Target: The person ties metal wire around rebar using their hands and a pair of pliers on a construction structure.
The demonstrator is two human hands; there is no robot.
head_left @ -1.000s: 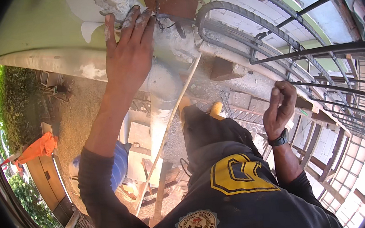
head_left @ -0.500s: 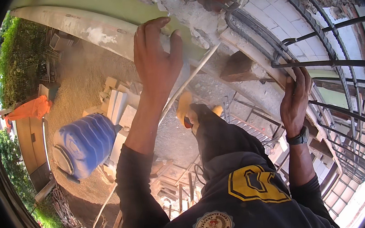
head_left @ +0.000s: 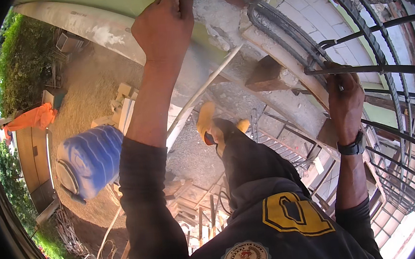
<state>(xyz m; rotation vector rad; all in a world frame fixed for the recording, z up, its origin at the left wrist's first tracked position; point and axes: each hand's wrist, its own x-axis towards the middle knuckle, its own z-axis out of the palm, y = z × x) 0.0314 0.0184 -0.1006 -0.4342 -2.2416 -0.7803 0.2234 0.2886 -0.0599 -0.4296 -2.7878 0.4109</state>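
Observation:
My left hand (head_left: 166,26) is raised to the broken edge of a green plastered wall (head_left: 105,4). Its fingers are curled closed; what they hold, if anything, is hidden at the top. Further right, my right hand (head_left: 345,98), with a watch (head_left: 352,145) on its wrist, is closed at a dark steel reinforcing bar (head_left: 371,68), which crosses over its fingers. Alongside that hand runs a wooden board (head_left: 280,55). Bent rebar (head_left: 283,30) sticks out of the rough concrete (head_left: 217,18) between my hands.
A rebar cage (head_left: 400,161) fills the right side. A pale pole (head_left: 203,90) slants below the wall. Far beneath lie sandy ground (head_left: 93,80), a blue plastic barrel (head_left: 93,160) and stacked blocks (head_left: 123,110). My foot in a yellow boot (head_left: 206,122) is high above them.
My left hand has risen toward the wall's broken edge, and its spread fingers have closed. My right hand has shifted slightly and curled its fingers at the bar.

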